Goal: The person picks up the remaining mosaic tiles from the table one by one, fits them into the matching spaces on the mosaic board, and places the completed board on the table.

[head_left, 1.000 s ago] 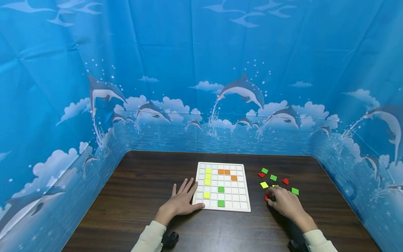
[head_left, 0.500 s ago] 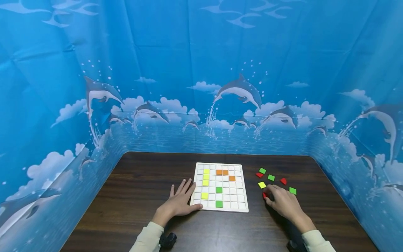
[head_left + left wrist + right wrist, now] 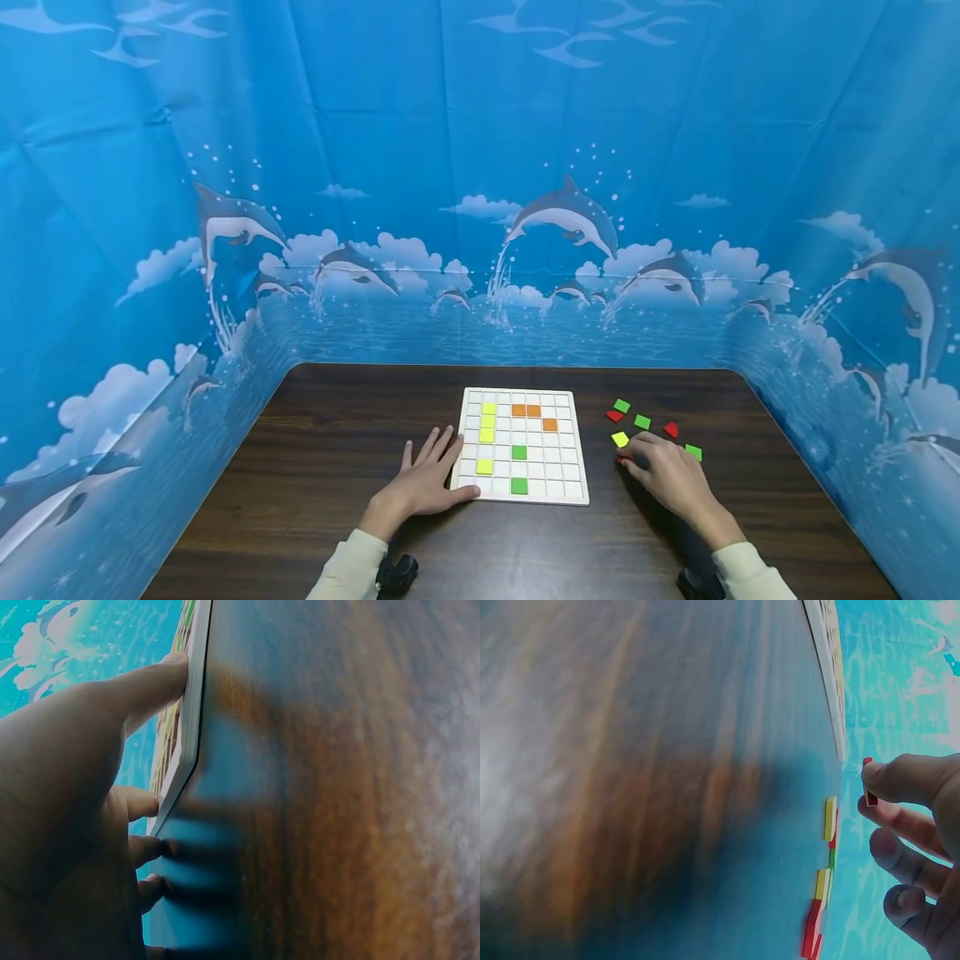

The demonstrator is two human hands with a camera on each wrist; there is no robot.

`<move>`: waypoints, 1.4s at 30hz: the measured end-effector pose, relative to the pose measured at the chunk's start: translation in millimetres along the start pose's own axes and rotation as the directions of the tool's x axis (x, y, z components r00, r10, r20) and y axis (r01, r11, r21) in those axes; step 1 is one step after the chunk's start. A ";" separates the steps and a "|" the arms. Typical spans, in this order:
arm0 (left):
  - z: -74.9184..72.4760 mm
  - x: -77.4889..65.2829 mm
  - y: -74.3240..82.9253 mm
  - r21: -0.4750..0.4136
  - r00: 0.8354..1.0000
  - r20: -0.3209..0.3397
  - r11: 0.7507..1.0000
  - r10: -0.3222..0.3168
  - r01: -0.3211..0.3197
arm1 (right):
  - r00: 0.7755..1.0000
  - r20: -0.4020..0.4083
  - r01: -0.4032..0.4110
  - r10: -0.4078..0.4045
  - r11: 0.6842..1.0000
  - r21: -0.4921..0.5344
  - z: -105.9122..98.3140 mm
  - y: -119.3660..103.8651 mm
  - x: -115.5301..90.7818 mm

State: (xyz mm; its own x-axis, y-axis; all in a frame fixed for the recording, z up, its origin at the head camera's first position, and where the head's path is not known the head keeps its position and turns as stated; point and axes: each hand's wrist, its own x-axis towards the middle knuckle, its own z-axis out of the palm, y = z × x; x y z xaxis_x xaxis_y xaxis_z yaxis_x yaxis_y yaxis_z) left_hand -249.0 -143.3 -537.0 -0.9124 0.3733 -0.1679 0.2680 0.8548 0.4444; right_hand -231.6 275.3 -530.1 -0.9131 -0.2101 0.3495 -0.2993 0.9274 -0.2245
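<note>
My right hand [image 3: 671, 477] is over the near side of the loose tiles, right of the board. Its thumb and index finger pinch a red tile [image 3: 869, 782], raised off the table in the right wrist view, while the other fingers curl loosely below. Flat on the left edge of the white grid board [image 3: 551, 489] lies my left hand [image 3: 420, 485], fingers spread and thumb on the near left corner. The board carries yellow tiles [image 3: 487, 422] at left, orange tiles [image 3: 527, 411] at the top and green tiles [image 3: 519, 452] lower down.
Loose on the dark wooden table [image 3: 337, 433], around my right hand, lie green tiles [image 3: 622, 406], red tiles [image 3: 671, 430] and a yellow tile [image 3: 619, 439]. A blue dolphin-print curtain [image 3: 420, 317] encloses the table's back and sides.
My right hand has shifted slightly left and up with the red tile between its fingertips. The left hand keeps its place on the board. The whole head view has drifted a little.
</note>
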 end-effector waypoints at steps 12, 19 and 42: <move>-2.7 -2.8 2.9 0.022 1.000 -0.002 1.000 -0.008 0.008 | 0.997 -0.059 0.049 -0.045 0.997 0.056 3.9 -13.3 13.0; -3.3 -3.0 2.1 0.018 1.000 0.001 1.000 -0.006 0.006 | 0.998 -0.057 0.040 -0.036 0.997 0.071 10.7 -27.8 27.1; -3.8 -1.3 -0.1 0.022 1.000 0.007 1.000 0.008 -0.008 | 0.998 -0.030 0.059 -0.056 0.994 0.096 29.9 -52.1 72.4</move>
State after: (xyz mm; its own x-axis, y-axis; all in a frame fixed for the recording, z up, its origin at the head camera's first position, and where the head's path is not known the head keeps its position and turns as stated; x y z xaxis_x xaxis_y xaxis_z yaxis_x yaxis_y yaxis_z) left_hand -249.0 -145.2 -533.4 -0.9082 0.3824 -0.1702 0.2819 0.8594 0.4265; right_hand -290.3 202.5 -520.4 -0.8863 -0.2524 0.3882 -0.3776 0.8793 -0.2903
